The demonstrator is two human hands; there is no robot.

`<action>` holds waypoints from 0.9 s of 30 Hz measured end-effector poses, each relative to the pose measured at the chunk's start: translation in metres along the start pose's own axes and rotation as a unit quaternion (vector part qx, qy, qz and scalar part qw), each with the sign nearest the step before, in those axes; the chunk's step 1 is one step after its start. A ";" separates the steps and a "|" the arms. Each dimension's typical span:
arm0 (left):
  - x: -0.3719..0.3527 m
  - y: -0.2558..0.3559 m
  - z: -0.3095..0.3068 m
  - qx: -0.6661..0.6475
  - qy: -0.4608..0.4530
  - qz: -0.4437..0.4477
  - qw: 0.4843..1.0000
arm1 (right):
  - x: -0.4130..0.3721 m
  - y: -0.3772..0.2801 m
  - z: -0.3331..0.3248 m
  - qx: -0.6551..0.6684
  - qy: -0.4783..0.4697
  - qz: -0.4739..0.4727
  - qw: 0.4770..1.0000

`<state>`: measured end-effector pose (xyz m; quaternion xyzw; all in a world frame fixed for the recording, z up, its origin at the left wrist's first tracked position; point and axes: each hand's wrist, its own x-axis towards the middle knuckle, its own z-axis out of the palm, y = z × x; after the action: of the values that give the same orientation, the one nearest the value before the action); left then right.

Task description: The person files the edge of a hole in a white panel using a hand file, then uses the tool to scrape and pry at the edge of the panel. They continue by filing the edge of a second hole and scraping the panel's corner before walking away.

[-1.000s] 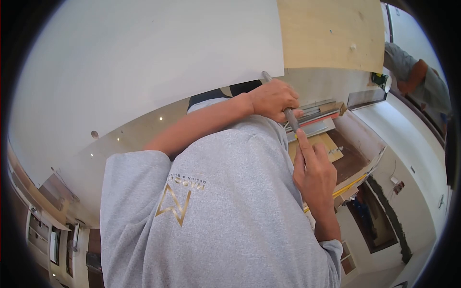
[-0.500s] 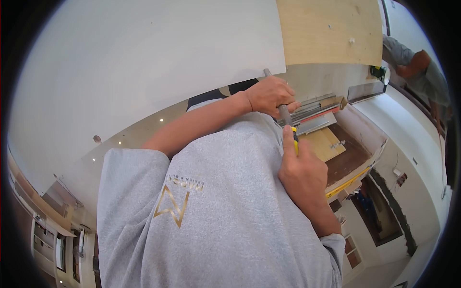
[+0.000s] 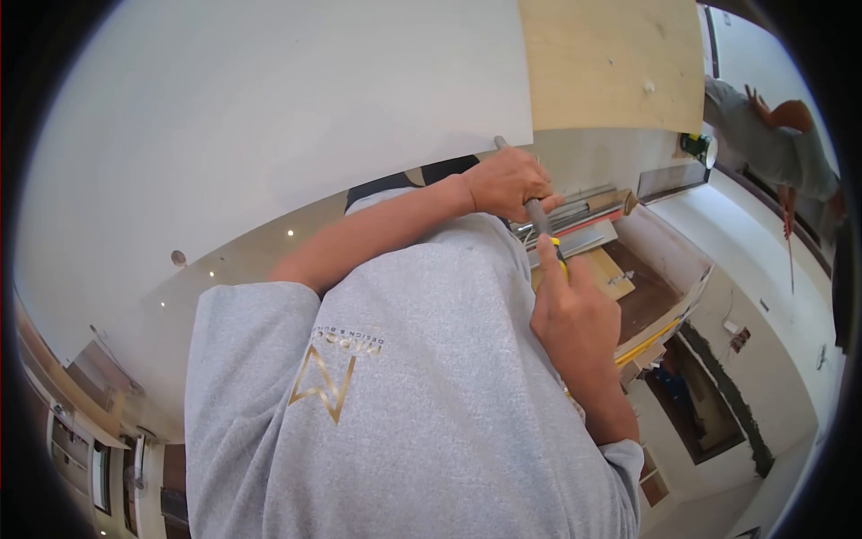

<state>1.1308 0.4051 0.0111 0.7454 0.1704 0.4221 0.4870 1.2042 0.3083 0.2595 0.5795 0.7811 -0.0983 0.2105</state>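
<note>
While my left hand (image 3: 510, 182) wraps the grey shaft of the long tool (image 3: 541, 220), my right hand (image 3: 575, 314) grips its yellow handle. Its axis runs from my right fingers, past the left ones, to the white panel (image 3: 269, 108).

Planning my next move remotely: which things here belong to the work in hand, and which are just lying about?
In use: left hand and right hand, both gripping the yellow-handled grey tool; white panel, its edge at the tool's tip.
Lying about: plywood sheet, metal strips, green device, yellow bar; another person far right.
</note>
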 end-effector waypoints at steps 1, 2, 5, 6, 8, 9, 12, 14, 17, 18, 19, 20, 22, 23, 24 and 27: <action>-0.001 0.000 0.000 0.001 0.005 0.008 1.000 | -0.001 -0.003 0.002 -0.007 0.001 -0.007 1.000; -0.003 0.000 0.000 0.006 0.010 0.019 1.000 | -0.002 -0.007 0.002 -0.018 -0.015 -0.008 1.000; -0.008 -0.001 -0.004 0.003 0.014 0.032 0.999 | -0.001 -0.018 0.004 -0.032 -0.042 -0.013 0.999; -0.009 -0.006 -0.001 -0.012 0.009 0.027 1.000 | 0.001 -0.020 0.005 -0.026 -0.039 -0.015 0.999; -0.014 -0.010 0.005 -0.021 -0.007 0.009 1.000 | 0.001 -0.020 0.006 -0.014 -0.042 -0.003 0.999; -0.014 -0.009 0.006 -0.015 -0.016 -0.004 1.000 | 0.002 -0.017 0.005 -0.010 -0.047 0.007 0.999; -0.007 -0.010 0.001 0.017 -0.027 -0.056 0.998 | 0.018 -0.005 -0.003 0.010 -0.024 0.042 0.999; 0.000 -0.004 -0.002 0.007 0.005 -0.076 0.997 | 0.021 0.000 -0.016 0.012 -0.021 0.063 0.998; 0.007 0.010 0.002 0.042 0.018 -0.063 0.997 | 0.011 0.004 -0.040 0.001 -0.012 0.076 0.997; 0.013 0.021 0.001 0.039 0.047 -0.050 0.997 | 0.005 0.012 -0.049 0.005 0.004 0.076 0.997; 0.022 0.033 -0.002 0.036 0.075 -0.036 0.996 | 0.001 0.022 -0.054 0.008 0.021 0.077 0.997; 0.029 0.039 -0.006 0.034 0.104 -0.020 0.994 | -0.001 0.039 -0.054 0.060 0.058 0.077 0.994; 0.028 0.041 -0.016 0.058 0.184 -0.047 0.980 | -0.009 0.079 -0.046 0.190 0.098 0.113 0.970; 0.020 0.037 -0.023 0.076 0.192 -0.082 0.975 | -0.012 0.097 -0.040 0.266 0.110 0.148 0.946; 0.011 0.033 -0.031 0.093 0.199 -0.118 0.968 | -0.014 0.113 -0.033 0.364 0.090 0.215 0.902; -0.039 -0.002 -0.052 0.262 0.119 -0.217 0.933 | 0.002 0.130 -0.019 0.573 0.054 0.314 0.755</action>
<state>1.0669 0.4106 0.0001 0.7361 0.4892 0.3318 0.3299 1.3230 0.3575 0.2872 0.8086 0.3633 -0.4247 -0.1839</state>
